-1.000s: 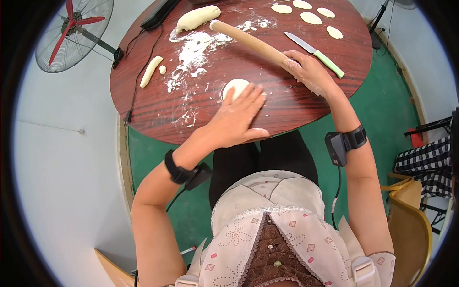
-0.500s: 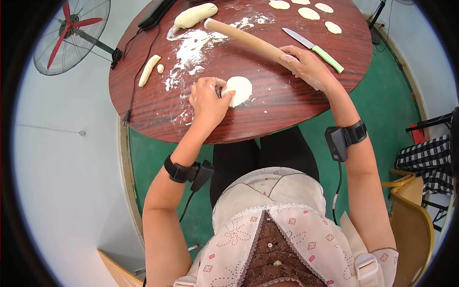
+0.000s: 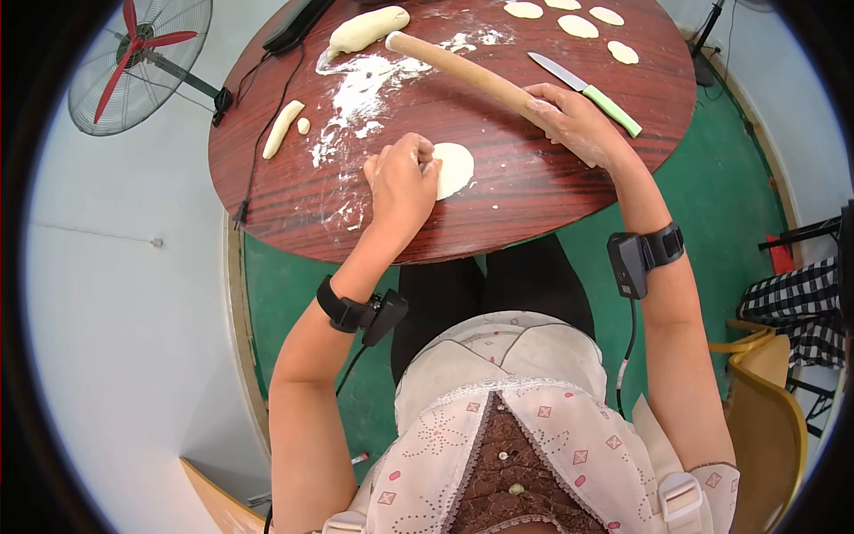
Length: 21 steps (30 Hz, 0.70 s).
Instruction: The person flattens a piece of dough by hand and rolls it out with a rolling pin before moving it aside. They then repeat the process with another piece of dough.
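At the near part of the dark red table (image 3: 356, 214), my left hand (image 3: 405, 182) pinches the left edge of a flat round dough disc (image 3: 456, 171). My right hand (image 3: 576, 125) is wrapped round the near end of a wooden rolling pin (image 3: 471, 75), which slants up and left across the table. White flour (image 3: 360, 98) lies scattered left of the pin. Beyond it rests a thick dough log (image 3: 368, 29). A thin dough strip (image 3: 283, 130) and a small dough piece (image 3: 303, 125) lie at the left.
A knife with a green handle (image 3: 612, 110) lies beyond my right hand. Several flat dough discs (image 3: 578, 27) are at the far right of the table. A black cable (image 3: 267, 125) runs down the left side. A fan (image 3: 138, 53) stands left, a yellow chair (image 3: 765, 400) right.
My left hand has turned and shifted slightly right at the disc's edge, its fingers drawn closer together. My right hand still holds the pin. The whole view has shifted slightly.
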{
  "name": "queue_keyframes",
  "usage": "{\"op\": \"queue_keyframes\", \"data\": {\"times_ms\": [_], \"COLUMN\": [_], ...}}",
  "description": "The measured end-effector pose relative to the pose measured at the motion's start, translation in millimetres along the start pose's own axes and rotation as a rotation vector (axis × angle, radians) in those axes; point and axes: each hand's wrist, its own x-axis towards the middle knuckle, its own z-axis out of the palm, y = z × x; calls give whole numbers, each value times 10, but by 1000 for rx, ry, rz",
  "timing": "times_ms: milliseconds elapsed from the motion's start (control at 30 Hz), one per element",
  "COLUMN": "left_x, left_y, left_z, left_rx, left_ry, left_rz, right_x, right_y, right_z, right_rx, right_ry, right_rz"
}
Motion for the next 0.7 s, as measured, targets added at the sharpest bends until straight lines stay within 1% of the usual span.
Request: {"op": "queue_keyframes", "data": {"times_ms": [33,133,233,333,433,533,633,700], "left_x": [-5,81,164,169,162,152,238,272], "left_y": [15,-109,-4,16,5,-67,-60,-20], "left_z": [5,4,-185,-195,-164,-112,-227,-333], "left_rx": [-54,-243,40,21,-1,-498,-777,-793], "left_ry": [-9,-123,-240,-262,-257,-220,-236,-181], "left_rz": [-32,-233,-220,-307,-290,-416,-483,-518], "right_x": [3,21,6,7,0,8,4,4], "right_y": [25,64,14,-9,-1,32,32,17], "right_z": [6,28,11,-4,-3,-5,1,1], "right_rx": [0,9,19,0,-1,6,13,-10], "right_ry": [12,26,5,-7,-9,-9,-11,1], "right_rz": [-15,-35,-4,7,2,-10,-25,-29]}}
